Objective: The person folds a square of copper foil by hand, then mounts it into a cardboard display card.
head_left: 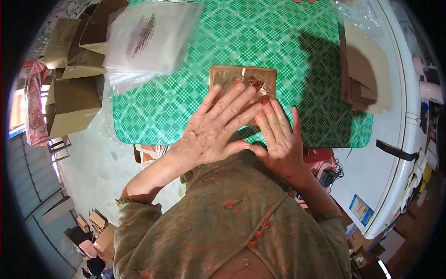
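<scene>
A flat brown packet (230,76) in clear wrap lies on the green checked table (260,42). My left hand (218,125) lies flat over its near edge, fingers spread and fingertips resting on the packet. My right hand (278,139) lies beside it, fingers together, fingertips touching the packet's near right corner. The thumbs of both hands meet near the table's front edge. Both palms press down; neither hand grips anything.
A stack of clear plastic bags (148,39) sits at the table's left end. A pile of brown paper envelopes (364,76) lies at the right. Cardboard boxes (69,100) stand on the floor to the left. A white surface (395,153) borders the right.
</scene>
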Tool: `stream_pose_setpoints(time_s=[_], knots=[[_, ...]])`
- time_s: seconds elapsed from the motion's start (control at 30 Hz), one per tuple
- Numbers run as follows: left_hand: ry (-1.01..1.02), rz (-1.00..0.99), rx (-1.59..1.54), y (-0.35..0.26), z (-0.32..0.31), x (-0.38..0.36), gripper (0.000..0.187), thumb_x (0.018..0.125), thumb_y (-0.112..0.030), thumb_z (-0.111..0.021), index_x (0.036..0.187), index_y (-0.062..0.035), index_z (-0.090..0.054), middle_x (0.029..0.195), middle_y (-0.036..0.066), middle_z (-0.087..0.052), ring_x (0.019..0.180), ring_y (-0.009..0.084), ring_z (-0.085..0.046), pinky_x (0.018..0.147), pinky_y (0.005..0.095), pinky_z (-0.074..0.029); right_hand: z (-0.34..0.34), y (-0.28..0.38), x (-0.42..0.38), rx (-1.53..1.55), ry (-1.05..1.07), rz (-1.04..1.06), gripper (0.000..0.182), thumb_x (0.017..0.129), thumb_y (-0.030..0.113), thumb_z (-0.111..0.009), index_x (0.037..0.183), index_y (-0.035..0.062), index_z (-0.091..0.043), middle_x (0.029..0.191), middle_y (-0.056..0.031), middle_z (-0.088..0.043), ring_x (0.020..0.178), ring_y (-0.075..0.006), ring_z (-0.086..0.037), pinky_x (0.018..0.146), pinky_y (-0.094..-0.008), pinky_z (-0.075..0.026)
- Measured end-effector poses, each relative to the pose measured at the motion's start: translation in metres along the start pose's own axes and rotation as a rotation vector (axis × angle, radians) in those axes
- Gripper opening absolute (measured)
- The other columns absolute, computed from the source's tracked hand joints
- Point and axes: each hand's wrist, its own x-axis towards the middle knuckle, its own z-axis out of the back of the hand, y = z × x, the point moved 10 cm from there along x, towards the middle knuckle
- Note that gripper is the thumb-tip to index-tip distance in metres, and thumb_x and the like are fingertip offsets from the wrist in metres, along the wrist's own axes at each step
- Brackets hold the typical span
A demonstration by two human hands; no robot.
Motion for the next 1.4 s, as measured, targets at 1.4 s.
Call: stream_pose_setpoints(time_s=[1.4], knots=[[0.004,-0.056,-0.139,0.012,-0.031,0.013,0.067,0.103,-0.053,-0.061,0.148,-0.0032,-0.060,0.155,0.015,-0.055,0.155,0.0345,-0.040,0.137,0.0536,-0.015,0.009,0.006,0.126,0.047,0.044,0.402,0.067,0.087,0.034,-0.075,0.141,-0.0027,-0.059,0.132,-0.0114,-0.059,0.120,-0.0313,-0.053,0.109,-0.0504,-0.042]])
